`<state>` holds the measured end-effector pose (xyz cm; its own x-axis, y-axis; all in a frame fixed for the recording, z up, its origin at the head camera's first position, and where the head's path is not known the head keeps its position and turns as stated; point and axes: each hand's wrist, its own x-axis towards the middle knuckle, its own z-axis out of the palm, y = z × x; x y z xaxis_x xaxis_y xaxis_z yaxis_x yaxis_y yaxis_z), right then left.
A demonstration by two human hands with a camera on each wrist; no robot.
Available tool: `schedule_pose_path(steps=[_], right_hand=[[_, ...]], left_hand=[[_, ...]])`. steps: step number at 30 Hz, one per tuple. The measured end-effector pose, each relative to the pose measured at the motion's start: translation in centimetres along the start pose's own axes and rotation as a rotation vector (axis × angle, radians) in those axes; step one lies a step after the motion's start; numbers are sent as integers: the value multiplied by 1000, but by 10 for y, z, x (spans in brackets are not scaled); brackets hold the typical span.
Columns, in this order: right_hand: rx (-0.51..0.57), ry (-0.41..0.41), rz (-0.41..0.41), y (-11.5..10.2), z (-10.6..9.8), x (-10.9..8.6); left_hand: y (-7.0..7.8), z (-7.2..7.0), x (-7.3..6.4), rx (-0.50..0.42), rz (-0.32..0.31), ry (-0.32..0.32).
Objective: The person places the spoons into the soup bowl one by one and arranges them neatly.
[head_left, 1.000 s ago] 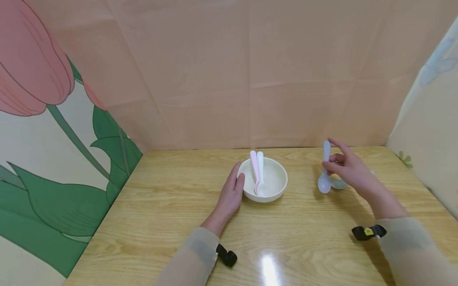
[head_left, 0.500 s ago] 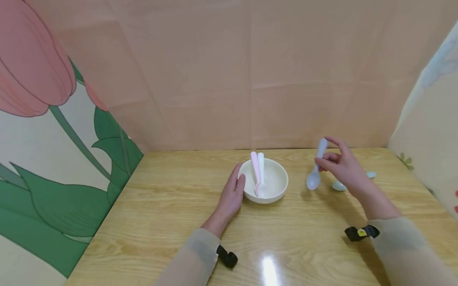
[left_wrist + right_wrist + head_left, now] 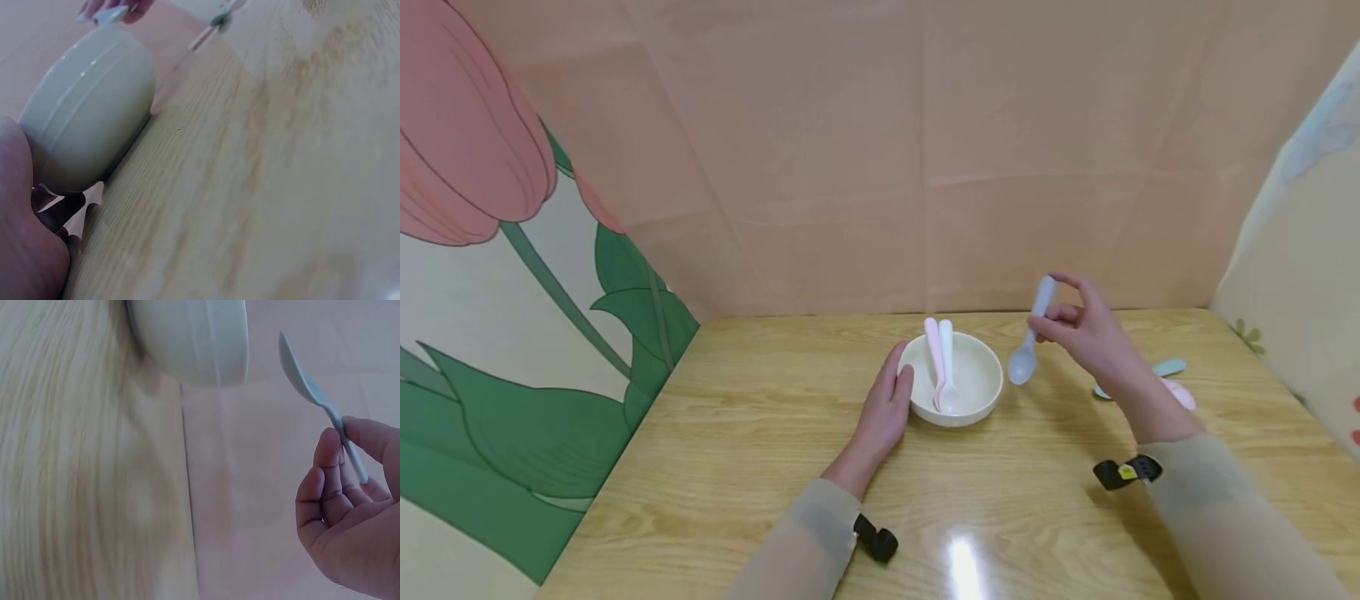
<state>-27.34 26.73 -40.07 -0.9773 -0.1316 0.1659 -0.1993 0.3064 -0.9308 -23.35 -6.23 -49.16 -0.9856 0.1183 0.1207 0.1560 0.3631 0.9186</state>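
Observation:
My left hand (image 3: 882, 402) holds the left side of a cream bowl (image 3: 983, 375), its thumb by the rim and its fingers along the outer wall. Inside lean a pink fork (image 3: 935, 354) and a white spoon (image 3: 947, 358), handles up over the far rim. My right hand (image 3: 1086, 329) pinches a pale lavender-blue spoon (image 3: 1041, 300) by the handle, raised just right of the bowl with its scoop hanging down. In the right wrist view the spoon (image 3: 303, 381) is between thumb and fingertips, beside the bowl (image 3: 187, 337).
On the wooden table (image 3: 760, 433), right of the bowl, lie a teal utensil (image 3: 1169, 367) and a pink piece (image 3: 1180, 394), both partly covered by the right forearm. A peach backdrop (image 3: 820, 192) stands along the far edge. A tulip print (image 3: 535, 400) covers the left side.
My right hand has carried the pale spoon leftward and slightly up, close to the bowl. The utensils beneath the right arm show more now. The left hand and bowl have stayed in place.

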Motion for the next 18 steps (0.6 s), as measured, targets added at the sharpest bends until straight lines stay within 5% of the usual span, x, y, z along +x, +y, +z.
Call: schedule_pose_path(steps=[18], right_hand=[[-43, -27, -29, -16, 41, 14]], left_hand=[[-3, 2, 2, 0, 9, 6]])
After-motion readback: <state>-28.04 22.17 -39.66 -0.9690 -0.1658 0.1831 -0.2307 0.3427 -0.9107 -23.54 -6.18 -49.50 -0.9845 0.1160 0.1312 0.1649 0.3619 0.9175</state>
